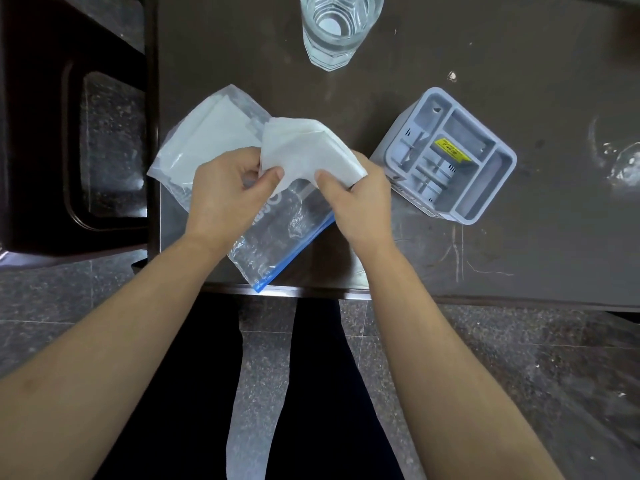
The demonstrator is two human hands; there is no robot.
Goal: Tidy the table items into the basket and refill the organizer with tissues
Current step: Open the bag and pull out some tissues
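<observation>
Refill's barely started: white folded tissues (304,150), mid-frame, are pinched by left hand (221,192) and right hand (353,199), while grey plastic compartment organizer (485,192) at right is left unfilled, no basket seen.

Top edge is cutting off the glass (341,27), the yellow sticker's (451,152) print is blurring out, and the tissues (304,147) are hiding the fingers of both hands.

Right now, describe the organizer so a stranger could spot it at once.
Start at the dark table and look right of the two hands holding white tissues. There the organizer sits turned at an angle. It is the only grey plastic box, split into open compartments, with a yellow sticker inside, unlike the clear glass beyond it.
</observation>
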